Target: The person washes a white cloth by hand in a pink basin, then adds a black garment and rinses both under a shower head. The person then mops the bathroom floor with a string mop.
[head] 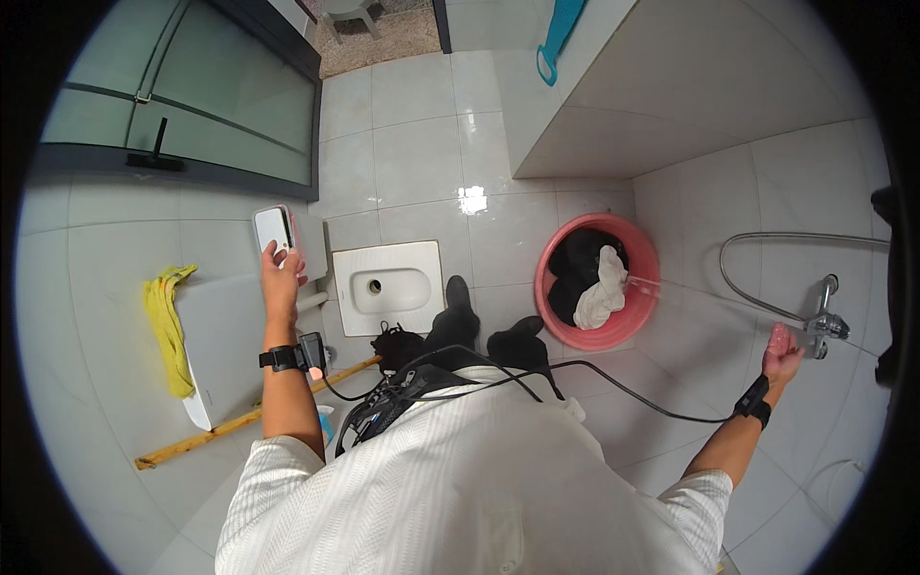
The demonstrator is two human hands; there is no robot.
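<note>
My left hand is around the near end of a small white and pink rounded case. What the case contains is hidden. My right hand is raised just below a chrome wall tap, fingers apart and nothing in them. Its skin looks wet. From the tap a thin water stream runs left into a pink plastic basin on the floor. Inside the basin, a white cloth lies on dark fabric.
A white squat toilet is set into the tiled floor. Left of it stand a white cistern draped with a yellow cloth and a wooden-handled mop. A black cable crosses before me. Wet floor tiles shine ahead.
</note>
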